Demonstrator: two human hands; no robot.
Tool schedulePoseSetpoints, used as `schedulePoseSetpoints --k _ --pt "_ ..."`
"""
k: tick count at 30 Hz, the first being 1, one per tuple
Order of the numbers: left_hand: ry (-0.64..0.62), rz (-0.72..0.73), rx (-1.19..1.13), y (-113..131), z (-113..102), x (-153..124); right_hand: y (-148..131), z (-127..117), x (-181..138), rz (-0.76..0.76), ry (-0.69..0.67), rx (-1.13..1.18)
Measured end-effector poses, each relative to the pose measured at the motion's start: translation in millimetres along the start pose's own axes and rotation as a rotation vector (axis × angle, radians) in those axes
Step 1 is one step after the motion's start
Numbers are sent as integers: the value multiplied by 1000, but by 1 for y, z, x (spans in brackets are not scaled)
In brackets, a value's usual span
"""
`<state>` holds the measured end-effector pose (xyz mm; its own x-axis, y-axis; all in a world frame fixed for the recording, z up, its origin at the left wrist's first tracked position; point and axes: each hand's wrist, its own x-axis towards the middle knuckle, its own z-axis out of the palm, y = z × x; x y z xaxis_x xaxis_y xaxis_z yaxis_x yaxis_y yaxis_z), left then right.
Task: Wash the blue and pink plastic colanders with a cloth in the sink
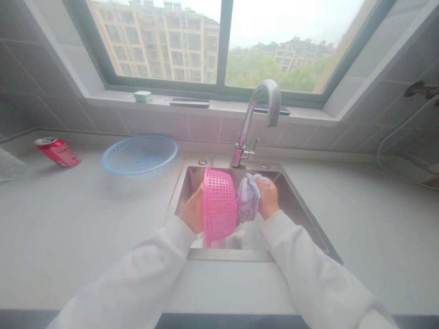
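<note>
Over the steel sink [302,214], a pink perforated plastic basket [221,205] is tipped on its side, its rim facing left. My left hand [194,211] holds it from the rim side, and most of its fingers are hidden behind or inside the basket. A bunched greyish-purple cloth [248,197] is gripped in my right hand [268,196], close against the basket's bottom. Whether the cloth presses on the basket is hard to see. The chrome faucet [255,114] arches above and behind both hands.
On the counter [85,242] to the left stands a light blue plastic basket [140,155]. A red can [59,152] leans beyond it, with a clear plastic item [10,164] at the far left. The windowsill holds a green block [142,96] and a dark flat object [189,103].
</note>
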<state>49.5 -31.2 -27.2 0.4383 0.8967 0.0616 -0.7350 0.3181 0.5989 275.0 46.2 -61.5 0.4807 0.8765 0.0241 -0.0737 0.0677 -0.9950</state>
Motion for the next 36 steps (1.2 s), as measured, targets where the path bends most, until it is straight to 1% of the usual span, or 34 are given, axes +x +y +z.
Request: schedulePoseSetpoints --k 2,4,8,11,13,14,16,18,20,21,22,23,24,26,29,31,33,35,36 --pt "-15 -39 48 0 -2 2 0 0 0 3 8 1" --pt "-37 -19 85 -1 -4 3 -1 1 0 12 13 6" --pt "-46 28 63 -1 -4 3 -5 2 -2 -1 -2 36" --pt "-34 10 60 -2 -4 2 -9 4 -9 -66 -31 31" --pt "-40 -22 57 -2 -4 2 -14 4 -19 -157 -89 -38" --pt "-50 -30 50 -3 -5 3 -17 3 -26 -234 -135 -91" --pt "-74 -31 33 -5 -6 3 -24 3 -42 -471 -254 -204" --pt "-77 -25 39 -7 -8 4 -29 4 -61 -796 -431 -296" --pt "-65 -44 96 -9 -10 4 -31 7 -76 -1078 -624 -380" --pt "-55 -60 140 -10 -12 4 -31 9 -82 -1174 -681 -418" --pt "-47 -76 187 -12 -14 4 -30 11 -85 -1227 -699 -452" --pt "-46 -91 235 -13 -17 3 -29 12 -85 -1237 -677 -473" --pt "-54 -108 282 -15 -19 2 -28 13 -82 -1205 -624 -484" --pt "-97 -157 376 -18 -24 0 -27 12 -70 -1060 -469 -486" --pt "-212 -242 507 -24 -31 -5 -28 5 -44 -808 -237 -490" --pt "-256 -240 542 -28 -32 -7 -30 2 -35 -692 -151 -490" --pt "-237 -195 535 -30 -30 -7 -30 2 -37 -671 -158 -487" --pt "-164 -130 489 -28 -26 -4 -29 7 -52 -750 -271 -489" --pt "-123 -95 446 -25 -23 -3 -28 10 -62 -813 -363 -493"
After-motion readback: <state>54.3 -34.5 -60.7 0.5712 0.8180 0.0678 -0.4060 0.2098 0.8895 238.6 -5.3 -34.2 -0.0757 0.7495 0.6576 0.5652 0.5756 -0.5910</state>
